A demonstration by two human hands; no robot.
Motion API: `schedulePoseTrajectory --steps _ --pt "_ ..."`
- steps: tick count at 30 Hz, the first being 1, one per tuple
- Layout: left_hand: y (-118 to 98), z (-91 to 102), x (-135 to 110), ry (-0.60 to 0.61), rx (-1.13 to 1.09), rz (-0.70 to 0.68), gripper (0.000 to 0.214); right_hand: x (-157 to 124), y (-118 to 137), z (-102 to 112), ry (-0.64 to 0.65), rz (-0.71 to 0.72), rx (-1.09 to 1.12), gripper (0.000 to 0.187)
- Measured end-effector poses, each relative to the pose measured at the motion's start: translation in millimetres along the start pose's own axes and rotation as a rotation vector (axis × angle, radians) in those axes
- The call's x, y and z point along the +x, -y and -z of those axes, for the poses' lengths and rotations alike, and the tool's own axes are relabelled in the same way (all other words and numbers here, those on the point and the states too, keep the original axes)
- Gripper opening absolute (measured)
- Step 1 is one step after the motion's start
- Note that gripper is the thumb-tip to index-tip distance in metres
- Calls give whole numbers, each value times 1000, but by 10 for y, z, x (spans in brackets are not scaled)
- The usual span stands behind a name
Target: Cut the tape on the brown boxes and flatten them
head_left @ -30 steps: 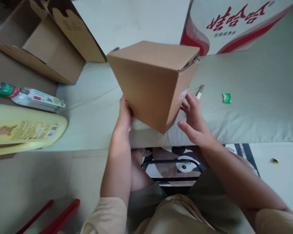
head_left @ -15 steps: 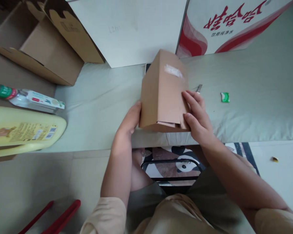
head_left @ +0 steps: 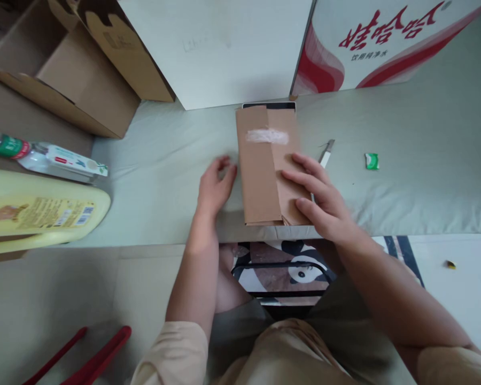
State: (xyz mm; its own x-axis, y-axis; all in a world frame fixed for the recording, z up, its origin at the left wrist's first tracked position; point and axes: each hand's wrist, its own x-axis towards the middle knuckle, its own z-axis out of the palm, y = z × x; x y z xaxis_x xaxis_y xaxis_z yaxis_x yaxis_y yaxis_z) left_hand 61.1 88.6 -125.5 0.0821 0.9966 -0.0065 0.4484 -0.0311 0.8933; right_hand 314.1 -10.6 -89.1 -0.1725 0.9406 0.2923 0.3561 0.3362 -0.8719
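A small brown cardboard box [head_left: 260, 160] lies pressed flat on the pale green padded surface [head_left: 404, 182], with a strip of clear tape across its far end. My right hand [head_left: 320, 195] rests flat on its near right part, fingers stretched out. Just left of the flattened box, my left hand [head_left: 214, 184] hovers over the surface with fingers loosely curled and holds nothing. A dark flat object [head_left: 268, 105] peeks out from under the far end of the box.
A small knife [head_left: 326, 151] and a green wrapper [head_left: 372, 161] lie right of the box. An open cardboard box [head_left: 64, 75] stands at back left, a red-and-white printed carton [head_left: 385, 37] at back right. A yellow bottle [head_left: 40, 208] and a tube [head_left: 60, 160] lie left.
The box, held tilted up in both hands a second ago, has been folded down and now lies flat. My left hand has come off it; my right hand presses on top.
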Motion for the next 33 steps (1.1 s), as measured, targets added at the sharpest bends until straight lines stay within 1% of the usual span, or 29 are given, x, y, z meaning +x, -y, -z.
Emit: schedulePoseTrajectory --steps 1,2,3,5,7,8,9,11,13,15,16,17,19,20,21,24,27,30,33 --pt "17 18 13 -114 -30 -116 50 1 21 -21 18 10 -14 46" --pt "24 40 18 -188 -46 -219 59 -1 48 -44 41 18 -22 45" --pt "22 62 15 -218 -46 -309 65 -6 79 -67 68 26 -19 44" --pt "-1 100 -4 -188 -36 -427 70 -21 133 -111 122 38 3 42" --pt "-23 116 -22 -122 -29 -463 67 -39 149 -146 151 52 26 41" --pt "-27 116 -25 -101 -32 -469 65 -47 136 -156 142 61 30 42" --pt "-26 112 -21 -89 -40 -475 63 -52 109 -160 111 68 29 42" --pt "-14 97 -3 -89 -54 -490 60 -50 19 -144 -6 45 2 42" --pt "-2 81 17 -99 -46 -498 60 -30 -99 -90 -148 -49 -109 41" --pt "-3 72 25 -115 -5 -478 63 3 -222 -1 -220 -223 -320 41" --pt "-7 71 23 -123 16 -464 64 20 -278 49 -215 -329 -441 42" --pt "-10 72 20 -128 30 -455 65 36 -329 99 -185 -442 -553 46" --pt "-8 79 16 -125 28 -459 65 62 -412 181 -84 -645 -704 55" --pt "-1 83 17 -116 16 -469 65 72 -442 206 -31 -705 -742 58" --pt "12 87 22 -105 3 -480 64 81 -464 217 17 -735 -765 60" --pt "62 80 48 -65 -43 -514 64 110 -470 181 117 -707 -817 59" --pt "81 34 59 -43 -110 -528 64 149 -410 101 151 -642 -854 53" --pt "39 -32 39 -26 -142 -518 60 186 -351 54 108 -583 -807 54" --pt "-18 -82 17 -19 -126 -517 56 207 -354 43 -5 -563 -690 53"
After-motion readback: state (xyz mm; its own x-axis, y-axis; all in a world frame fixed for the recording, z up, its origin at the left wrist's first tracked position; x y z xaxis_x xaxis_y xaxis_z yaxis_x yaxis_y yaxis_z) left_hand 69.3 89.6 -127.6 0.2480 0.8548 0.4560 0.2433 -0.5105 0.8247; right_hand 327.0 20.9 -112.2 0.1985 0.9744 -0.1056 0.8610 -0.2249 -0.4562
